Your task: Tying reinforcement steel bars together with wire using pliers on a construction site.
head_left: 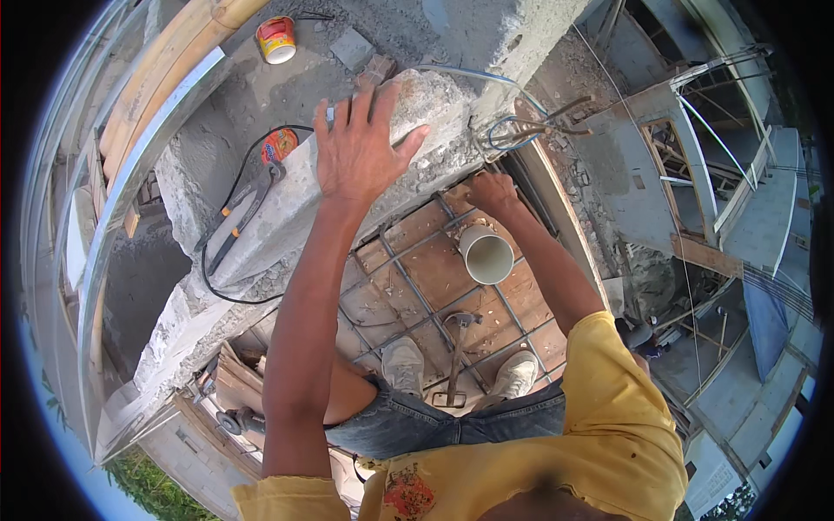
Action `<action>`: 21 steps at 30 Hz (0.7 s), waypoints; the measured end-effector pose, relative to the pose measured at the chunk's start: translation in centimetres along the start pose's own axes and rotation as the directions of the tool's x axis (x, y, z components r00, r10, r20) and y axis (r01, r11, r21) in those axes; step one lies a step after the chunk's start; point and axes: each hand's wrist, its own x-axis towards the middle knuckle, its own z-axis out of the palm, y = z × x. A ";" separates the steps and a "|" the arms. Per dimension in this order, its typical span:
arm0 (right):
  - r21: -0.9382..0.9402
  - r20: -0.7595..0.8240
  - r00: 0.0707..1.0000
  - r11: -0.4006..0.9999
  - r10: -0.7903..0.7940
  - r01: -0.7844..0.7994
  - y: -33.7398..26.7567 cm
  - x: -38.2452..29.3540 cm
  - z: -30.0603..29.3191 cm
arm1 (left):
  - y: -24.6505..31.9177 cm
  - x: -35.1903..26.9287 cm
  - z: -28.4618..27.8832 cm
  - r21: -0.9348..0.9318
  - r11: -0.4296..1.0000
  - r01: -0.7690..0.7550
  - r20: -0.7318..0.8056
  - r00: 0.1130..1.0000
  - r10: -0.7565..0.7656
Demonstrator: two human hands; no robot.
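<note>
My left hand [366,146] lies with fingers spread on the top of a rough concrete wall [267,215]. Beside it on the wall lies a pair of pliers with black and orange handles [251,208], next to a black cable [215,286]. My right hand [493,194] is closed down at the corner of the rebar grid, near the wall's foot; whether it holds something is hidden. Just below that hand stands a white plastic pipe [488,255]. A claw hammer [459,345] rests on the rebar grid [417,293] between my shoes.
Past the wall are an instant noodle cup [276,40], a noodle cup lid [280,144] and a concrete block [352,49]. Rebar ends with a looped blue hose [521,133] jut out beyond my right hand. An angle grinder [241,422] lies at lower left.
</note>
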 end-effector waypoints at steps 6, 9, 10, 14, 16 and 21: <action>-0.133 0.098 0.993 0.988 -0.068 0.081 -0.9 2.8 1.9 | -0.9 -0.2 -0.3 -0.046 0.999 0.018 -0.061 0.998 -0.021; -0.010 0.026 0.990 0.990 -0.138 0.138 -1.1 2.2 1.3 | -0.6 -0.1 -0.5 -0.049 0.999 0.022 -0.092 0.995 -0.027; 0.025 0.046 0.992 0.993 -0.120 0.119 -0.9 1.8 0.7 | -0.4 -0.1 -0.5 -0.074 0.997 0.029 -0.066 0.997 -0.034; 0.303 -0.112 0.991 0.948 -0.066 0.098 -0.1 -4.1 -3.3 | 0.1 -0.5 -0.5 -0.125 0.991 0.053 -0.033 0.998 -0.057; 0.337 -0.048 0.995 0.936 -0.088 0.099 1.6 -8.8 -4.7 | 0.3 -0.8 -0.4 -0.138 0.989 0.059 -0.035 0.997 -0.064; 0.331 -0.704 0.568 0.905 0.426 -0.268 9.1 -18.8 -10.5 | -1.1 -1.2 -0.3 -0.072 0.996 0.056 -0.008 0.998 -0.056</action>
